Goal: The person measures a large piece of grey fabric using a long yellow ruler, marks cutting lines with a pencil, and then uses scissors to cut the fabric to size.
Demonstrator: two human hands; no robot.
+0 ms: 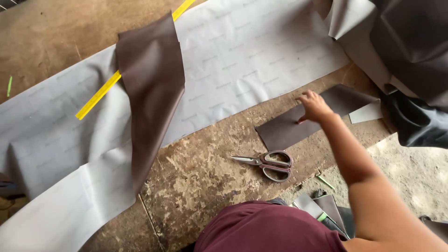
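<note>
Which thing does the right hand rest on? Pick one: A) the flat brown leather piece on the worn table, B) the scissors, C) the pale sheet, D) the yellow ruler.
A: the right hand presses its fingers onto the flat brown leather piece, while the scissors lie apart, nearer the person, untouched on the table.

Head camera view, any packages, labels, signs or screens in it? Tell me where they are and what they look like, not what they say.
No packages, signs or screens.
Printed grey sheet: long pale strip lying diagonally across the worn table, covered in faint repeated grey marks, too faint to make out.
Yellow ruler: narrow bright strip on the sheet, partly under a brown leather piece; markings cannot be seen.
</note>
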